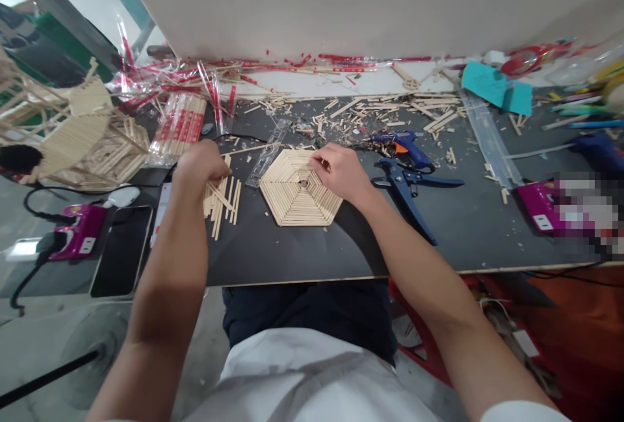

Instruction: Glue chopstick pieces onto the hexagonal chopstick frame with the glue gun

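A flat hexagon (298, 196) built of thin wooden sticks lies on the dark work mat (292, 250) in front of me. My right hand (340, 171) rests on its upper right part, fingers curled and pinched near the centre hole. My left hand (201, 163) is closed over a loose bundle of cut wooden sticks (223, 199) lying left of the hexagon, gripping some of them.
A clear plastic ruler (267, 154) lies beside the hexagon. A blue glue gun (405, 146) and blue cutting pliers (409, 189) lie right of it. Stick offcuts and red wrappers (312, 77) litter the back. A phone (121, 250), stick models (78, 142) and a purple device (78, 230) sit left.
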Tool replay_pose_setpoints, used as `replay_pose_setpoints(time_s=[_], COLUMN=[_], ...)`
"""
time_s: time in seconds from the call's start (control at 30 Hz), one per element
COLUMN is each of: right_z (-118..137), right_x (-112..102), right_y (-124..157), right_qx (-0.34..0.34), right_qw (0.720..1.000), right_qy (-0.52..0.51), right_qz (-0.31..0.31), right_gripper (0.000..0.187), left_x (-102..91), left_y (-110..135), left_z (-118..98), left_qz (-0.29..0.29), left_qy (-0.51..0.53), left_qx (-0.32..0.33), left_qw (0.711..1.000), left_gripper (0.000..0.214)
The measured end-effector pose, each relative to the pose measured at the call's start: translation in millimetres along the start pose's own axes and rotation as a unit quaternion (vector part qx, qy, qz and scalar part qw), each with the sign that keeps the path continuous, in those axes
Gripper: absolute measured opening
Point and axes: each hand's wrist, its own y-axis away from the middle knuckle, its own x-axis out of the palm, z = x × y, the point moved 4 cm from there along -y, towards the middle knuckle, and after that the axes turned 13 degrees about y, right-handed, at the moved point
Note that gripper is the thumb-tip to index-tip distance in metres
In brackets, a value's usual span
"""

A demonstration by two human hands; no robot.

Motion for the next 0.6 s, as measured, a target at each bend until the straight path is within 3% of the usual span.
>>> replay_pose_setpoints(time_s=[0.13,0.23,0.43,0.53,0.6], right_z=[0,0,0,0,0], right_x=[0,0,0,0,-1], right_y=[0,0,-1,-1,-1], right_qx=[-0.001,-0.004,0.002,0.0,-0.002], right_qw=[1.0,1.0,1.0,1.0,1.0], right_qy=[0.0,-0.002,0.001,0.004,0.006], right_qz=[-0.002,-0.003,0.0,-0.001,-0.004], right_gripper=[0.023,0.022,0.022,0.022,0.022], left_x=[-0.2,0.6,-11.7,-25.3,-33.2], left_y=[-8,-9,11,18,17], left_z=[2,0,-18,-18,-15], left_qz=[0.117,0.135,0.09,0.032,-0.019], left_qy=[-0.03,-0.041,-0.055,-0.022,0.044], left_qx=[0.001,0.015,0.004,0.0,0.04], left_qw=[0.993,0.99,0.994,0.999,0.998], left_gripper=[0.04,0.04,0.036,0.027,0.019])
